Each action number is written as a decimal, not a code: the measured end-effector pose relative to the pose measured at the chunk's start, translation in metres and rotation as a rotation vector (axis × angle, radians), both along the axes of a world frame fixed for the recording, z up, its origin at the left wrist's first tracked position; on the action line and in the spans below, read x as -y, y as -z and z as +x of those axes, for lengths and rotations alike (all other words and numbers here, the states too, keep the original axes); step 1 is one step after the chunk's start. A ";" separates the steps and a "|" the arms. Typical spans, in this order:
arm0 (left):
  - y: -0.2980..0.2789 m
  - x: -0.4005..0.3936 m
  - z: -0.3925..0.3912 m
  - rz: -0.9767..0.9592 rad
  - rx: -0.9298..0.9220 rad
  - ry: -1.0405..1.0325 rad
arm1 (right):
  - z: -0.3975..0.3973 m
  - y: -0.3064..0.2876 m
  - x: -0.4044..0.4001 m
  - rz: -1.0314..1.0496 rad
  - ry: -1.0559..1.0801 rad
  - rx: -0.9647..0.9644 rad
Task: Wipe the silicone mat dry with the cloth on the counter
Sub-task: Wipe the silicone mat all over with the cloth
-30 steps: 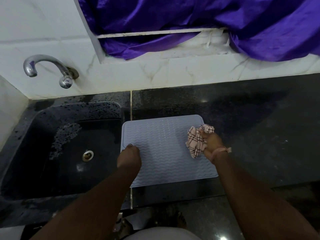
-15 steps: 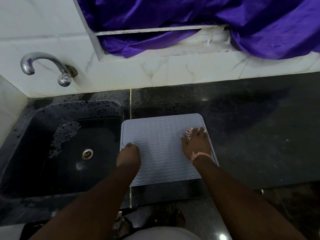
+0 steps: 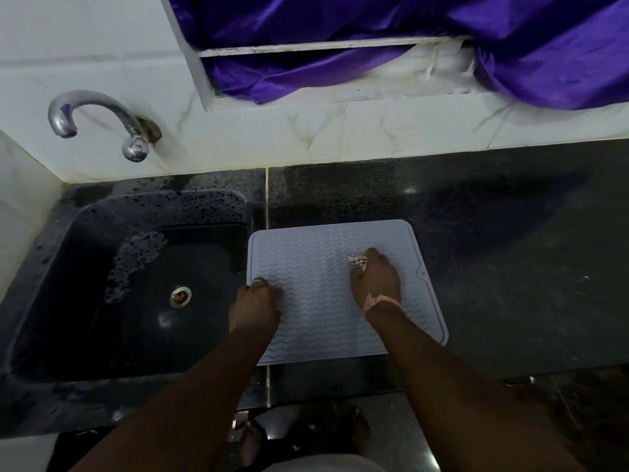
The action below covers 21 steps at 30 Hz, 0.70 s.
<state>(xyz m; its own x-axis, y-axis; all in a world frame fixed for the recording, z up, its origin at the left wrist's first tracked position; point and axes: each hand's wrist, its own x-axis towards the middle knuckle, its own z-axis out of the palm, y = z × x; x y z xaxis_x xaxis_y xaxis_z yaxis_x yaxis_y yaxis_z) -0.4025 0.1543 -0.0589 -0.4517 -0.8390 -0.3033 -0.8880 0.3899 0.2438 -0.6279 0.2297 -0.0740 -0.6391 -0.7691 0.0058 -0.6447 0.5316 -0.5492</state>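
A home kitchen: a dark granite table [image 3: 476, 233] with a black sink [image 3: 102, 267] set in at 9 o'clock, a chrome tap [image 3: 98, 120] on white marble-look tiles [image 3: 340, 131], purple curtain [image 3: 374, 35] at 12.

Bare forearms, little being worn

The left hand [image 3: 256, 306] is wearing a thin ring; the right hand [image 3: 376, 282] is wearing a pinkish wrist band [image 3: 381, 302]. Both feet are wearing dark sandals.
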 end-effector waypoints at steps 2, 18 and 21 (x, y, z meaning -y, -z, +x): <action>-0.001 0.001 0.001 0.014 -0.016 -0.013 | 0.012 -0.002 0.010 0.013 -0.073 -0.003; -0.001 0.005 -0.001 0.021 0.022 0.005 | -0.024 -0.012 0.000 -0.418 0.384 0.414; -0.001 0.006 -0.001 0.032 0.018 0.003 | -0.052 -0.012 -0.009 -0.397 0.474 0.255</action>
<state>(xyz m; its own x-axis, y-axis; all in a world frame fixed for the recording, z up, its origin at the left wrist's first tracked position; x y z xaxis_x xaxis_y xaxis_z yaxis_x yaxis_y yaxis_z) -0.4033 0.1484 -0.0578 -0.4486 -0.8274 -0.3378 -0.8911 0.3850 0.2403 -0.6794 0.2386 -0.0624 -0.9263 -0.3753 0.0346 -0.2152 0.4513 -0.8660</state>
